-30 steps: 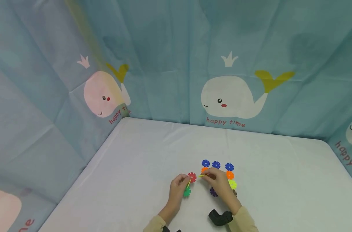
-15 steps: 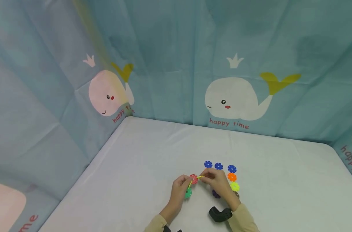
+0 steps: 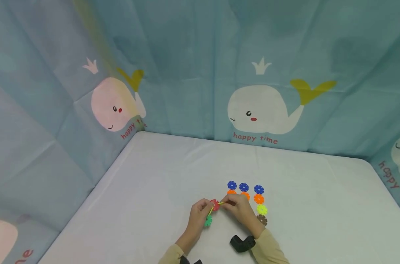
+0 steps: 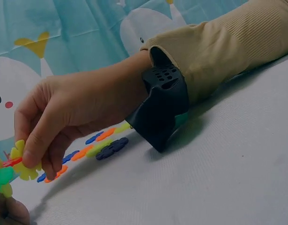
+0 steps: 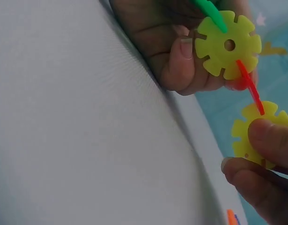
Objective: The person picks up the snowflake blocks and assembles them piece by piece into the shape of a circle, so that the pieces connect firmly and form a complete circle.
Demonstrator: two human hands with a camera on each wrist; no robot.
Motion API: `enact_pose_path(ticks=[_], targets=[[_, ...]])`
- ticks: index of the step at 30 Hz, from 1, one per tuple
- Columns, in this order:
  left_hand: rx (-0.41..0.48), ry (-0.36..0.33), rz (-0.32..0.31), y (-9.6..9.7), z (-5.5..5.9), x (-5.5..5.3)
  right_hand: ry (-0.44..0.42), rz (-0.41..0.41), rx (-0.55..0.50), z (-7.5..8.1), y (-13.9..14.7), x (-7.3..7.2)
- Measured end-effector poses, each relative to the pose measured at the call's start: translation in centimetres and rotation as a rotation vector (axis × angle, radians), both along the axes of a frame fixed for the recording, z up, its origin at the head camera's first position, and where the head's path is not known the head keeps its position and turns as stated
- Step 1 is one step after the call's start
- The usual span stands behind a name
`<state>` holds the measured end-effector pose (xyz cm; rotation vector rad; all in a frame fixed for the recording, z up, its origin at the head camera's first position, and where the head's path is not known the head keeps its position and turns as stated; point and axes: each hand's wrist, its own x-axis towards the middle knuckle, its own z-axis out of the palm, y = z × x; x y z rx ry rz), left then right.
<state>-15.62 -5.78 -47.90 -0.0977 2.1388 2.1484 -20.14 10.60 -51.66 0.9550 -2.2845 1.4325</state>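
Note:
Between the hands is a chain of notched plastic snowflake discs. My left hand (image 3: pixel 198 216) pinches a yellow disc (image 5: pixel 216 52), which bears a green disc (image 3: pixel 208 220) on one side and a red disc (image 3: pixel 215 205) on the other. My right hand (image 3: pixel 241 211) holds a second yellow disc (image 5: pixel 242 136) between thumb and fingers. The red disc's edge meets this yellow disc in the right wrist view; how deep it sits in the slot I cannot tell. In the left wrist view the right hand's yellow disc (image 4: pixel 18 152) is beside its thumb.
Loose discs lie in rows beyond and beside the right hand: blue (image 3: pixel 232 185), orange (image 3: pixel 259 199), yellow (image 3: pixel 261 209) and brown (image 3: pixel 261 220). A dark navy disc (image 4: pixel 112 148) shows in the left wrist view. A black wrist device (image 3: pixel 242 244) sits on the right wrist.
The right hand has brought its yellow disc leftward from a small gap to contact with the red disc. The left hand keeps its grip. The head view has shifted slightly.

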Motion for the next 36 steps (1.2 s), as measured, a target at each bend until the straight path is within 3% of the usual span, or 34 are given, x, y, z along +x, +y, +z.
enact_pose_path(ticks=[6, 11, 14, 19, 22, 26, 30, 36], targets=[[-0.048, 0.021, 0.015, -0.3, -1.6, -0.2, 0.075, -0.002, 0.056, -0.1, -0.4, 0.1], [0.016, -0.054, 0.066, -0.5, -3.0, -0.6, 0.06, -0.033, 0.052, 0.4, -1.0, 0.2], [0.055, -0.074, 0.104, -0.5, -3.1, -0.8, 0.058, -0.143, 0.099, 0.9, -1.2, 0.2], [0.071, -0.073, 0.127, -0.1, -3.2, -1.0, -0.007, -0.432, 0.302, 0.6, -0.7, 0.2], [0.073, -0.066, 0.112, 0.2, -3.3, -1.0, -0.038, -0.501, 0.378, 0.0, -0.2, 0.3], [0.09, -0.059, 0.094, 0.4, -3.4, -1.2, -0.08, -0.506, 0.344, -0.3, 0.2, 0.2], [0.101, -0.062, 0.083, 0.5, -3.3, -1.2, -0.185, -0.505, 0.316, 0.2, 0.4, 0.2], [0.092, -0.065, 0.092, 0.4, -3.1, -1.2, -0.184, -0.449, 0.27, 1.0, 0.6, 0.3]])
